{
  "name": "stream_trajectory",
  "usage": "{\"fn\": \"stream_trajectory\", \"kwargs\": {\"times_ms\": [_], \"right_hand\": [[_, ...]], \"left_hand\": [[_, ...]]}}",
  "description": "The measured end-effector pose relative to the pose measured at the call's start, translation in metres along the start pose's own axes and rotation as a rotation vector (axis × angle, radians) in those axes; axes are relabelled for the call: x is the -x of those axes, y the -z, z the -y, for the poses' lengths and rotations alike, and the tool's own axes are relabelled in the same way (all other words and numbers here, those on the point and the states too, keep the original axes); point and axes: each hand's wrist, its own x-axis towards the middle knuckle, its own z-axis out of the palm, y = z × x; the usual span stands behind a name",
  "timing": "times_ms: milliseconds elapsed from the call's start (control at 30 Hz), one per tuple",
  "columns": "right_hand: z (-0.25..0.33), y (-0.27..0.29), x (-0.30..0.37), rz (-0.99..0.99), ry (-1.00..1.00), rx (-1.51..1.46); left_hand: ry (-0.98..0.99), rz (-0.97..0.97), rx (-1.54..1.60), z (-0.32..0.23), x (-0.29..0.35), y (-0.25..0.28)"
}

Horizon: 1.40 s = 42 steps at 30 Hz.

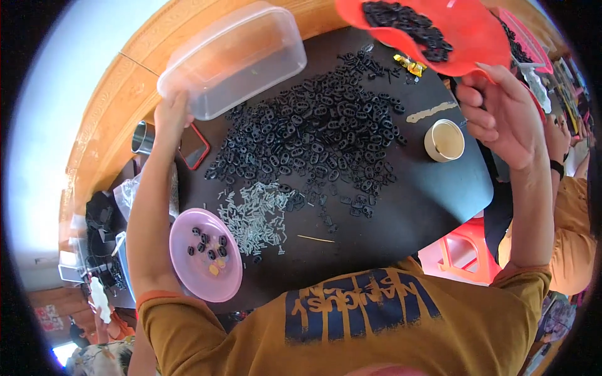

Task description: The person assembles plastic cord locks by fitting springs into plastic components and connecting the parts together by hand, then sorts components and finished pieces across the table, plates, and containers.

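Note:
My left hand (pixel 172 118) grips the near-left rim of a clear plastic box (pixel 229 59), which is tilted over the far left of the table; nothing shows inside it. At the far right, my right hand (pixel 505 116) holds the edge of a red plastic basin (pixel 480 37), raised and carrying a heap of small black plastic parts (pixel 411 28). Between my arms lies a wide pile of black two-holed plastic pieces (pixel 301 128). In front of that pile are small silvery screw-like pins (pixel 251 216). Beside my left forearm stands a pink bowl (pixel 179 266) with several black pieces in it.
On the dark table (pixel 433 182) are a round cream-coloured tub (pixel 444 140), a thin stick (pixel 316 238) and a yellow wrapper (pixel 409 64). A red-edged phone (pixel 194 147) and a metal cup (pixel 143 138) lie left. Another person (pixel 574 232) sits right, by a red stool (pixel 467 250).

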Motion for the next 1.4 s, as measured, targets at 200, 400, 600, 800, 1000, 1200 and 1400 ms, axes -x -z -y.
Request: {"fn": "stream_trajectory", "kwargs": {"times_ms": [200,400,600,800,1000,1200,1400], "right_hand": [[-0.009,-0.016,-0.052,-0.022,-0.164,0.066],[-0.008,-0.027,-0.060,-0.026,-0.152,0.075],[-0.009,-0.022,-0.027,-0.056,-0.158,0.067],[-0.017,-0.016,0.015,-0.113,-0.106,0.033],[-0.027,-0.017,0.036,-0.115,-0.033,0.035],[-0.034,-0.004,0.042,-0.152,-0.012,-0.039],[-0.033,-0.012,0.024,-0.057,-0.002,-0.017]], "left_hand": [[0.005,-0.041,0.138,0.020,0.015,0.016],[0.072,0.016,0.130,0.005,0.014,0.001],[0.061,0.058,0.134,-0.006,0.003,-0.008],[0.072,0.035,0.156,-0.018,0.006,-0.016],[0.065,-0.025,0.281,-0.022,0.019,0.025],[0.147,-0.182,0.495,-0.028,0.067,0.091],[0.150,-0.258,0.962,-0.005,0.143,0.149]]}}
